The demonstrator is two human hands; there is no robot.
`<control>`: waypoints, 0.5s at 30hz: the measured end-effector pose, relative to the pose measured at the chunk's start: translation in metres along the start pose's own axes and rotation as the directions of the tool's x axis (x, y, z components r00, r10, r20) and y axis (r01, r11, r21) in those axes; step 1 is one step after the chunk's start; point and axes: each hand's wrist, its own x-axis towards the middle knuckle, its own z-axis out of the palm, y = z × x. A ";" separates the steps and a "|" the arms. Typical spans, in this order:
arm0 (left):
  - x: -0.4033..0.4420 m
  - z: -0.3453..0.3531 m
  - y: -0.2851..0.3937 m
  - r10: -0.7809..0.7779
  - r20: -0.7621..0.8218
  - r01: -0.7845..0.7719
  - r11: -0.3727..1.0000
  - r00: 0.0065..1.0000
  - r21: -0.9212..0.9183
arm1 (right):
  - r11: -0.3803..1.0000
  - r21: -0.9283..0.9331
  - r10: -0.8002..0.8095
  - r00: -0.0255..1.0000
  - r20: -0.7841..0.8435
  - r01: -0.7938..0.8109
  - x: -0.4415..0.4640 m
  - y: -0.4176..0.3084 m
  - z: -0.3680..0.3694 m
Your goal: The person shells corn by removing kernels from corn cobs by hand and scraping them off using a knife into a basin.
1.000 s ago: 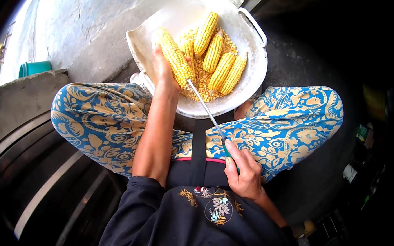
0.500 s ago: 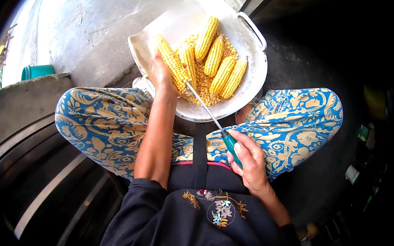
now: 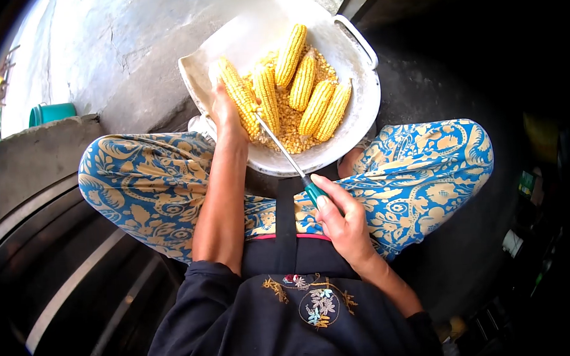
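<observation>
My left hand [image 3: 227,114] is closed around an ear of corn [image 3: 238,94], held tilted over the left side of a white basin [image 3: 364,101]. In my right hand [image 3: 344,220] is a screwdriver [image 3: 284,149] with a green handle, its metal shaft pointing up and left. The screwdriver's tip touches the held ear near its lower end. Several other ears of corn [image 3: 303,82] lie in the basin on a bed of loose yellow kernels [image 3: 289,124]. The fingers of my left hand are partly hidden behind the ear.
My crossed legs in patterned blue trousers [image 3: 152,184] flank the basin, which has a handle [image 3: 358,41] at its upper right. A green bucket [image 3: 53,113] stands beyond a low concrete ledge [image 3: 36,154] on the left. Dark floor lies to the right.
My right hand and the screwdriver have shifted up and left, the tip moving along the held ear. The basin appears slightly further left in view. Both grips are kept.
</observation>
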 end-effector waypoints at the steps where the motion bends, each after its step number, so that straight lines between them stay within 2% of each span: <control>1: 0.005 0.000 -0.004 -0.004 -0.008 0.003 1.000 1.000 -0.016 | 0.969 0.197 0.146 0.989 0.020 -0.147 0.001 -0.001 -0.002; 2: 0.006 0.000 -0.003 -0.002 0.000 0.002 1.000 1.000 -0.014 | 0.868 0.417 0.259 0.962 0.082 -0.270 0.003 -0.004 -0.003; 3: 0.006 -0.002 -0.003 0.015 0.029 -0.015 1.000 0.999 0.013 | 0.868 0.419 0.259 0.963 0.075 -0.266 0.004 -0.004 -0.004; 5: 0.009 -0.005 -0.005 0.027 0.054 -0.029 0.999 0.998 0.041 | 0.735 0.604 0.293 0.947 0.130 -0.310 0.006 -0.003 -0.005; 8: 0.004 -0.003 -0.002 -0.009 0.029 0.009 1.000 1.000 0.003 | 0.747 0.588 0.283 0.949 0.143 -0.311 0.009 0.001 -0.005; 9: 0.006 -0.005 -0.002 -0.016 0.048 0.016 1.000 0.999 -0.003 | 0.949 0.295 0.113 0.993 0.016 -0.113 0.010 0.003 -0.001; 10: 0.008 -0.006 -0.003 -0.012 0.043 0.012 1.000 0.999 -0.001 | 0.995 -0.051 -0.094 0.995 -0.040 0.091 0.011 0.008 0.006; 11: 0.010 -0.008 -0.004 -0.010 0.036 0.011 0.999 0.999 -0.033 | 0.847 -0.318 -0.462 0.886 -0.044 0.426 0.017 0.018 0.011; 12: 0.008 -0.007 -0.003 -0.006 0.032 0.008 0.998 0.999 -0.066 | 0.735 -0.504 -0.514 0.857 0.023 0.454 0.015 0.015 0.012; 14: 0.005 -0.006 -0.001 0.005 0.046 -0.002 0.998 0.999 -0.058 | 0.601 -0.729 -0.334 0.932 0.143 0.327 0.008 0.001 0.010; 15: 0.005 -0.004 -0.001 0.008 0.048 -0.002 0.992 0.999 -0.125 | 0.602 -0.728 -0.335 0.931 0.142 0.328 0.008 -0.001 0.010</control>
